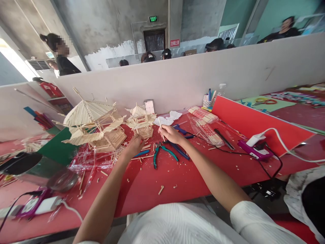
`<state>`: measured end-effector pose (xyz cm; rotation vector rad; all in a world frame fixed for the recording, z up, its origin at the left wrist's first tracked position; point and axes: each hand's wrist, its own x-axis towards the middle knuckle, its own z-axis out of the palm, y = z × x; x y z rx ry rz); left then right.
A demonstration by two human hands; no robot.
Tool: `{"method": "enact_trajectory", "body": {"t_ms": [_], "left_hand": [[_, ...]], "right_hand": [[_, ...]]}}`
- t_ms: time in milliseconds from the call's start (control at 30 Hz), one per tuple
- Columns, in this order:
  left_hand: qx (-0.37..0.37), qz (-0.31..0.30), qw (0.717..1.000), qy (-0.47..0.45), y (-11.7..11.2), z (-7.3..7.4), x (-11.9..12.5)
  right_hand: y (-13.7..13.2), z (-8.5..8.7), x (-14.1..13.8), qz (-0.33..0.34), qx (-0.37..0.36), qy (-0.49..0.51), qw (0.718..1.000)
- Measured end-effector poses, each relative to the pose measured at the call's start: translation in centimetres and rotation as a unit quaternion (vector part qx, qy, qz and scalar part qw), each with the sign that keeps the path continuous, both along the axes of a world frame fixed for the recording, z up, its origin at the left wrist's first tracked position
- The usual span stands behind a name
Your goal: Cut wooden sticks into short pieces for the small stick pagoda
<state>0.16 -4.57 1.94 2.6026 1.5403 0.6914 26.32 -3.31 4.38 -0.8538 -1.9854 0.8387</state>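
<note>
My right hand (171, 134) is closed around a thin wooden stick (159, 121), held nearly upright. Curled fingers show on my left hand (135, 145), right by the base of a small pavilion model (139, 118) made of wooden sticks; what they grip, if anything, is hidden. To the left stands a larger stick pavilion (93, 122) with a tiered roof. Below my right hand lie green-handled pliers (156, 157) and a second, blue-handled tool (180, 151). A blue glue gun (179, 128) rests just behind that hand. Several loose sticks and a blue pen-like item (142, 153) lie between my hands.
Packs of wooden sticks (207, 125) lie at the back right, near a pen cup (207, 101). A red board (254, 123) stands behind a purple power strip (255, 150) with cables. Clear plastic wrap (88, 162) and a transparent container (50, 173) sit left. Stick scraps dot the red table (193, 183).
</note>
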Motion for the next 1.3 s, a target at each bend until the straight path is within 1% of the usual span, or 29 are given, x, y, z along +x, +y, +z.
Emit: {"method": "enact_trajectory", "body": {"t_ms": [67, 133, 267, 367, 500, 600, 700, 767, 867, 1033, 1133, 1300], "left_hand": [[-0.023, -0.005, 1.000, 0.021, 0.0, 0.0, -0.9], [-0.047, -0.011, 0.998, 0.035, -0.2, -0.1, -1.3], [-0.077, -0.050, 0.995, 0.027, -0.7, 0.1, -0.9], [-0.090, -0.080, 0.992, 0.018, -0.8, 0.3, -0.5], [-0.104, -0.080, 0.991, 0.026, -0.8, 0.4, -0.2], [-0.081, -0.088, 0.992, 0.041, -1.0, 0.6, 0.1], [-0.042, -0.116, 0.991, 0.055, -1.3, 0.6, 1.0], [-0.026, -0.133, 0.989, 0.067, -1.5, 0.4, 1.7], [-0.015, -0.139, 0.987, 0.080, -1.4, -0.3, 2.5], [-0.012, -0.151, 0.986, 0.068, -0.9, -1.0, 2.5], [-0.004, -0.166, 0.984, 0.064, -0.8, -0.9, 2.5], [-0.004, -0.199, 0.978, 0.060, -0.8, -0.1, 2.7]], "right_hand": [[-0.1, 0.1, 0.0, 0.003, 0.001, -0.002, 1.000], [-0.2, 0.1, -0.1, 0.006, 0.004, -0.003, 1.000], [-0.3, 0.2, 0.0, 0.011, 0.001, -0.010, 1.000], [-0.2, 0.2, 0.0, 0.008, 0.012, -0.018, 1.000], [-0.1, 0.0, 0.0, 0.015, 0.018, -0.022, 0.999], [0.0, -0.1, 0.1, 0.013, 0.018, -0.021, 1.000], [0.1, -0.2, 0.1, 0.011, 0.018, -0.022, 1.000], [0.1, -0.2, 0.1, 0.013, 0.020, -0.024, 0.999], [0.2, -0.3, 0.1, 0.014, 0.022, -0.024, 0.999], [0.2, -0.3, 0.0, 0.014, 0.023, -0.027, 0.999], [0.2, -0.3, 0.0, 0.014, 0.025, -0.024, 0.999], [0.3, -0.4, 0.0, 0.018, 0.023, -0.023, 0.999]]}}
